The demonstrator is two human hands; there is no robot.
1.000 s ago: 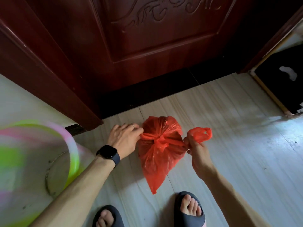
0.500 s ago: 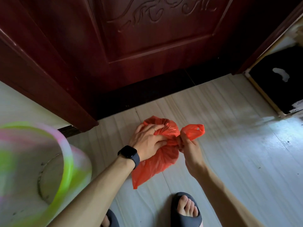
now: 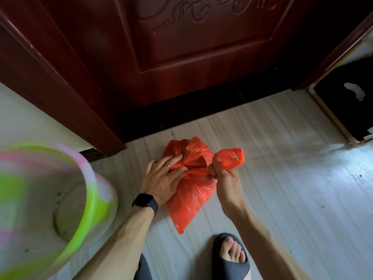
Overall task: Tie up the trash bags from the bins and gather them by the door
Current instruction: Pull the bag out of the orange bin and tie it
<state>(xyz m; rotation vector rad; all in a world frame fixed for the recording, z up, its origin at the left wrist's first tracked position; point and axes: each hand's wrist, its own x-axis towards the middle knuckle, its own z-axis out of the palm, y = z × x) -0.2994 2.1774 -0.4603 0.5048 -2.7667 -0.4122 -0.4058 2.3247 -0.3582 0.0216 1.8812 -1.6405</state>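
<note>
**One bag, knot half done, at the door**

One red plastic trash bag (image 3: 189, 190) lies on the pale floor (image 3: 282, 178), just in front of the dark wooden door (image 3: 191, 57) and its black threshold strip (image 3: 201, 106). So it's already where it needs to end up. No other bags in view.

Step in hand, as I read it: tying off the neck. The gathered part of the bag sits between both hands, twisted tight.

- Left hand (image 3: 163, 178): lies over the left side of the bag, fingers curled into the twisted neck. Looks like it's pinching or pressing the plastic there; can't tell whether it holds the second handle, the fingers hide it. Ring and black smartwatch (image 3: 145, 202) on this side.
- Right hand (image 3: 224, 174): clenched on the right handle loop (image 3: 232, 158), which sticks up and right, out of the fist.

Bag body fans out toward the near side, its pointed corner ending just short of the grey slipper (image 3: 232, 257). Far end of the bag bulges toward the door.

Next move, my guess: cross the right loop over the neck, feed it under, then pull both ends apart to seat the knot. Needs the left hand to keep the neck pinned so the twist doesn't unwind.

Risk: thin film, hard tug could tear the handle.

A green-and-pink plastic basin (image 3: 50, 199) sits at the near left, well apart from the bag. Not in the way.
</note>
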